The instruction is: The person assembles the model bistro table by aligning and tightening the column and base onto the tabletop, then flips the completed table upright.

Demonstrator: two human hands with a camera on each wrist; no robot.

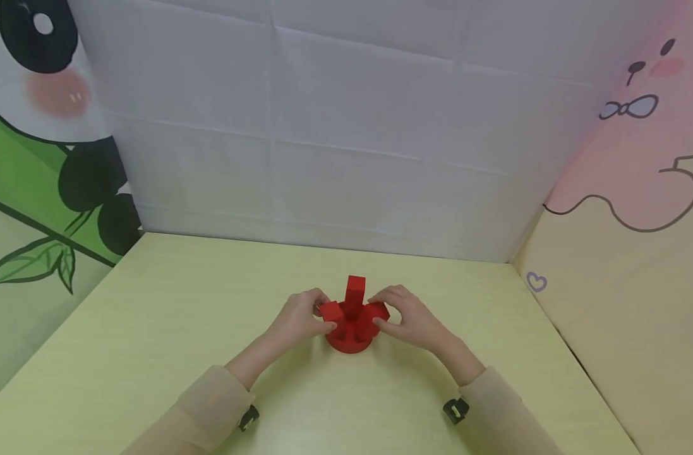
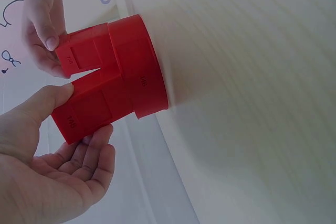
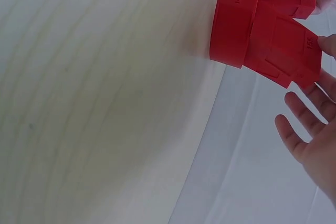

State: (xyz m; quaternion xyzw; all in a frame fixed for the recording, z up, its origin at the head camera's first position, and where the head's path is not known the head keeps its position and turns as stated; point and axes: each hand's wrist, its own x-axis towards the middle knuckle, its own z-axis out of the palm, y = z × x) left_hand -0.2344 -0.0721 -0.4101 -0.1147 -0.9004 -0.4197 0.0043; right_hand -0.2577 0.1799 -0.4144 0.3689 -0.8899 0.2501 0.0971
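A round red base (image 1: 349, 346) with open slots stands on the table, and three red blocks rise from its rim. My left hand (image 1: 297, 317) pinches the left block (image 1: 331, 311) between thumb and fingers. On the other side my right hand (image 1: 411, 317) holds the right block (image 1: 378, 311) the same way. The back block (image 1: 355, 291) stands upright with no hand on it. Up close in the left wrist view, the left block (image 2: 100, 103) leans outward from the base and carries a small embossed number. The right wrist view shows the right block (image 3: 283, 45) flaring outward too.
The pale wood-grain table (image 1: 170, 328) ends at a white cloth backdrop (image 1: 346, 139). Printed side panels stand left and right, with a green-and-black figure (image 1: 90, 177) and a pink one (image 1: 619, 164). Black wrist mounts (image 1: 456, 411) hang beside the sleeves.
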